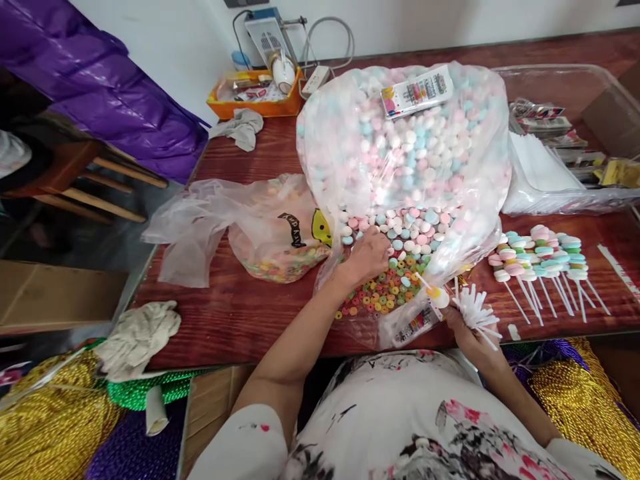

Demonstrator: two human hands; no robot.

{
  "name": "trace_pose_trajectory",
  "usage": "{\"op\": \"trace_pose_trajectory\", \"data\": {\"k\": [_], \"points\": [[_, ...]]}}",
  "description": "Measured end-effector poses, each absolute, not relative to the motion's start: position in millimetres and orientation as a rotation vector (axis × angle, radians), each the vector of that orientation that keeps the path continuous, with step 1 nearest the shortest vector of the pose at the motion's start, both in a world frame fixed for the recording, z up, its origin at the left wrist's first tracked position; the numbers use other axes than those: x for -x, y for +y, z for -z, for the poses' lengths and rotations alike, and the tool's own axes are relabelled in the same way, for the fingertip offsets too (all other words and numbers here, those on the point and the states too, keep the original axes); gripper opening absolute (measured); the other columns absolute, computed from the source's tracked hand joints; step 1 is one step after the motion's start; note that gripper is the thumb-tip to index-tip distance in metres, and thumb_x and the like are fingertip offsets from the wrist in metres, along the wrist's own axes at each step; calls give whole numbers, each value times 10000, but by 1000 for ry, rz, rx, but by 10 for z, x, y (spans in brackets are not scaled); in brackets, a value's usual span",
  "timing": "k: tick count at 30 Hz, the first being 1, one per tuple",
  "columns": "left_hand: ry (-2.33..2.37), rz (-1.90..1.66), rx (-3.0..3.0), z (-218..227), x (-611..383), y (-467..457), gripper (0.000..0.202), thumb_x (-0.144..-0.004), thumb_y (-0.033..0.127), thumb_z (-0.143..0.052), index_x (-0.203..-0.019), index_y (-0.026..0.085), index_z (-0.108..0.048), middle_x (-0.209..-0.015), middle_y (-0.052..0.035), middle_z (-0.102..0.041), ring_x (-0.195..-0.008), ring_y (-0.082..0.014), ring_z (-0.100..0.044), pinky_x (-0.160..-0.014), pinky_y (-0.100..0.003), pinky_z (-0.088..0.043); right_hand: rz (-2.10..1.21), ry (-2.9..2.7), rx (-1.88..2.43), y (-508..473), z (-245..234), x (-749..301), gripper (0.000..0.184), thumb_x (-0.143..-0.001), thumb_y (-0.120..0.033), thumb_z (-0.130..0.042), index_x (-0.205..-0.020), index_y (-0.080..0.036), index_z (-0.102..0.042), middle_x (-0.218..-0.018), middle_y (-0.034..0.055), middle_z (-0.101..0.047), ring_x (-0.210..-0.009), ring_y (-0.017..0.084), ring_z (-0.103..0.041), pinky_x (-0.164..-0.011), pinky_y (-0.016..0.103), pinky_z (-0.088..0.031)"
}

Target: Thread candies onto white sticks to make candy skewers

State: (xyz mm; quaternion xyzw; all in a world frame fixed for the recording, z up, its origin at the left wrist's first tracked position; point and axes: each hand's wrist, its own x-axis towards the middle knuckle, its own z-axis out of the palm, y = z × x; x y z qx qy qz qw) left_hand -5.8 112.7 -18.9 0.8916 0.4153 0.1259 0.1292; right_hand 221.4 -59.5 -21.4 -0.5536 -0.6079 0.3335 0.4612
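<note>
My left hand [367, 257] reaches into the open mouth of a big see-through bag [350, 120], fingers curled down among pastel round candies [425, 227]; whatever is between the fingertips is hidden. Just in front lie small orange, yellow and green ring candies [375, 290]. My right hand [470, 337] is closed around a bundle of thin white sticks [475, 307]. At that hand's fingertips, one stick [423, 280] carries an orange piece and a white piece [437, 295]. Finished-looking candy skewers [540, 257] in pink, blue, white and green lie in a row to the right.
A tied-looking plastic bag [275, 247] of ring candies lies at left. Beyond it are an orange tray [255, 107] and a grey cloth [245, 128]. A see-through bin [560, 200] with packets stands back right. A crumpled cloth [140, 337] hangs at the front-left edge.
</note>
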Motion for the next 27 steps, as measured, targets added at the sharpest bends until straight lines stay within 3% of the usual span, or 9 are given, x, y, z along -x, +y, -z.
{"op": "trace_pose_trajectory", "data": {"k": [3, 7, 12, 15, 22, 27], "points": [[1174, -629, -2461, 161, 105, 933, 167, -854, 89, -548, -818, 164, -693, -918, -105, -719, -954, -253, -635, -873, -403, -536, -853, -1520, 1365, -604, 173, -2198, 197, -966, -261, -634, -776, -210, -649, -623, -33, -552, -557, 130, -503, -580, 260, -459], [1188, -1110, -1769, 80, 161, 593, 272, -863, 206, -698, -1132, 211, -739, -983, -37, -724, -851, -160, -673, -740, -281, -565, -836, -1594, 1334, -572, 161, -2132, 225, -973, -213, -594, -748, -206, -604, -624, -37, -537, -533, 116, -449, -551, 255, -422], [1089, -1340, -1291, -7, 168, 293, 223, -755, 256, -872, -973, 254, -824, -972, -17, -707, -935, -154, -681, -832, -267, -590, -872, -1738, 1196, -487, 155, -2029, 194, -955, -129, -524, -787, -214, -569, -693, -19, -586, -603, 137, -505, -598, 267, -431], [998, -1412, -1214, -26, 164, 190, 262, -736, 227, -896, -983, 287, -834, -1012, -24, -707, -975, -163, -692, -847, -283, -612, -878, -1772, 1157, -457, 125, -1991, 186, -936, -105, -509, -791, -221, -524, -702, -24, -566, -611, 136, -494, -601, 267, -409], [1022, -1582, -1604, -47, 133, 142, 301, -782, 160, -867, -1047, 291, -810, -1032, -18, -751, -952, -152, -730, -839, -287, -628, -888, -1773, 1225, -508, 103, -1949, 217, -932, -94, -500, -760, -227, -493, -667, -38, -504, -583, 131, -445, -581, 272, -369], [1075, -1685, -1960, -38, 105, 115, 293, -849, 64, -774, -1065, 263, -781, -1018, -12, -788, -914, -145, -763, -834, -292, -645, -920, -1677, 1211, -575, 115, -1851, 207, -980, -162, -536, -798, -231, -606, -692, -26, -596, -592, 147, -519, -593, 275, -442]]}}
